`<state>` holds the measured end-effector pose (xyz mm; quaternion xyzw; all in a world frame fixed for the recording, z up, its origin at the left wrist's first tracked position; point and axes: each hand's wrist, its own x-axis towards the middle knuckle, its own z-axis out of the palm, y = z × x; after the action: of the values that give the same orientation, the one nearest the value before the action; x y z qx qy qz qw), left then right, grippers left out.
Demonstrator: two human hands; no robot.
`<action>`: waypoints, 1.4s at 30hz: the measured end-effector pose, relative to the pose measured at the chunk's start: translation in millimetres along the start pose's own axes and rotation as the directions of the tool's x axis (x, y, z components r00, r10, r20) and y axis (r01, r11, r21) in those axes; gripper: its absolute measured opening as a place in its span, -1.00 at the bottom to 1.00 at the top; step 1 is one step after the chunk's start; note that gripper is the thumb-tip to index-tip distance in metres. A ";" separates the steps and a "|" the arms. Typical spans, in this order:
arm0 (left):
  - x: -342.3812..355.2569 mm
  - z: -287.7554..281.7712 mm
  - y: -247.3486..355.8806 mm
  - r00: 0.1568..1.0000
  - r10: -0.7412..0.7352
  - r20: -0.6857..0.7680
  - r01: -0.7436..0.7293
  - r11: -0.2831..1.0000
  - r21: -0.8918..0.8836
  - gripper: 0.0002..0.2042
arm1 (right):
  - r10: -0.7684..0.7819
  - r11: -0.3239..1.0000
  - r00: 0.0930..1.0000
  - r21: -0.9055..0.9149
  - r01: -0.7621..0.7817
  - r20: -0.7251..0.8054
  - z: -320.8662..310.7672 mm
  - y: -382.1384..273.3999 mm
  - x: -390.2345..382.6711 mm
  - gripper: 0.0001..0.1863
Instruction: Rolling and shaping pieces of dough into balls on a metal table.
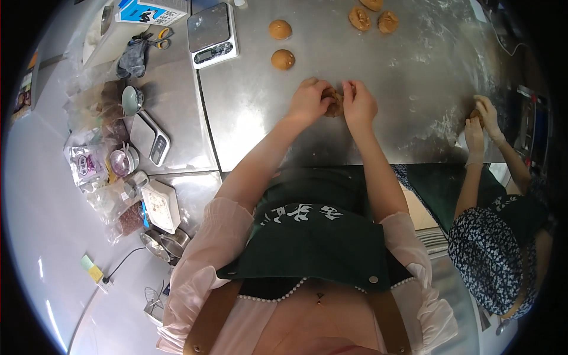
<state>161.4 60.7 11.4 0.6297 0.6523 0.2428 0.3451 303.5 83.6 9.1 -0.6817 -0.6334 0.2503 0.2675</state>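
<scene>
Between my two hands, just above the steel table [254, 139], is a lump of brown dough [335, 109]. My left hand [309, 102] grips its left side, thumb and fingers curled over the edge. From the other side my right hand [360, 106] pinches the upper right rim of the lump. The top of the dough looks uneven and folded; my fingers hide part of it. Farther off lie two smooth round dough balls, a nearer one [283, 59] and a farther one [280, 29].
Folded dough pieces [388, 22] sit at the far edge. Left of me are a white kitchen scale [212, 35], scissors [163, 39], a smaller scale [151, 139], a tub of white powder [161, 204] and several plastic bags. On the right, a co-worker's gloved hands [480, 127] hold brown dough.
</scene>
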 end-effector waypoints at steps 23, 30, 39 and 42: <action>-56.1 12.8 -1.4 0.984 0.020 -0.178 -0.014 0.999 0.033 -0.55 | -0.347 0.879 0.938 -0.354 0.320 -0.015 28.3 17.5 22.9 -0.74; -67.7 20.1 0.8 0.981 0.033 -0.192 -0.052 0.994 -0.097 -0.56 | -0.353 0.802 0.927 -0.469 0.370 0.127 20.1 -23.4 16.9 -0.74; -63.1 18.2 -9.3 0.963 0.100 -0.250 -0.141 0.978 -0.152 -0.66 | -0.317 0.873 0.937 -0.343 0.348 0.143 24.6 2.0 22.9 -0.66; -59.9 13.4 3.0 0.959 0.072 -0.274 -0.130 0.971 -0.199 -0.73 | -0.264 0.901 0.961 -0.334 0.277 0.083 14.9 -21.5 14.3 -0.71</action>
<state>171.7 0.1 13.7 0.5833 0.6291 0.4113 0.3079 278.7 99.8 12.9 -0.6187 -0.7602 0.1091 0.1656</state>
